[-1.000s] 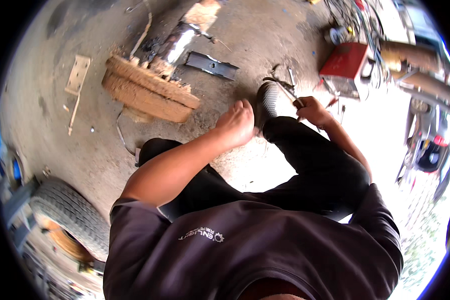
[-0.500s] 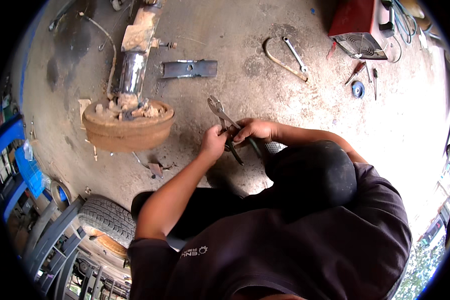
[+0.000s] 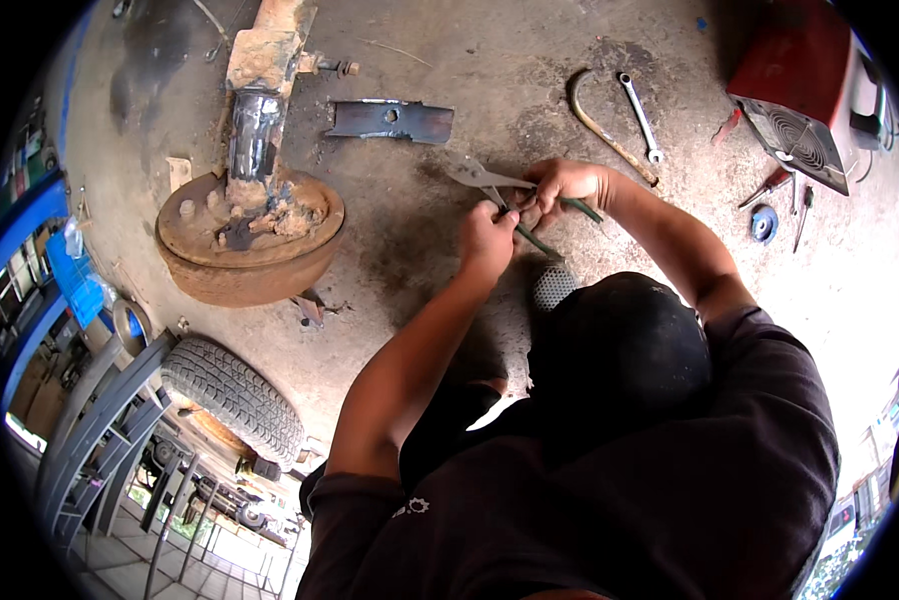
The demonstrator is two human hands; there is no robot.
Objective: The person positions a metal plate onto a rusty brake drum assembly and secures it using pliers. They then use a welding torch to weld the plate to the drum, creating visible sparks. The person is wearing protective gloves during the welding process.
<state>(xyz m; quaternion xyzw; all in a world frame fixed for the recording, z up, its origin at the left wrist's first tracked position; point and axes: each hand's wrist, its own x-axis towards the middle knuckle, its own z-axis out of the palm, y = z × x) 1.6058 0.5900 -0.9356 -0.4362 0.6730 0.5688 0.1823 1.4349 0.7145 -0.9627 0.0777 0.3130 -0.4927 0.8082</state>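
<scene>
Fingers of the left hand [image 3: 488, 240] are curled around one arm of a pair of green-handled pliers [image 3: 484, 176], the thumb lying near the joint. On the other arm, the right hand [image 3: 570, 185] has its fingers bent inward and gripping, partly hidden behind one another. Between the two hands the pliers' arms stand apart, and their silver head points away from the person, toward the upper left. One green handle runs down below the left hand, and the other comes out beneath the right. The tool is held above the concrete floor [image 3: 400, 250], just beyond the mesh toe of a shoe [image 3: 555, 288] and a dark-clad knee [image 3: 620, 340].

Near the pliers' head, farther from the person, lies a dark metal plate [image 3: 420, 122] with a hole through it. Left of that rests a rusty brake drum [image 3: 245, 275], with an axle tube [image 3: 255, 135] rising from it. Beyond the right hand are a curved rod [image 3: 610, 135] and, beside it, a combination wrench [image 3: 640, 118]. Farther right stand a red machine with a fan grille [image 3: 795, 60] and, below it, a small blue disc [image 3: 765, 224]. A tyre [image 3: 235, 395] is at the lower left, near a metal rack [image 3: 110, 430].
</scene>
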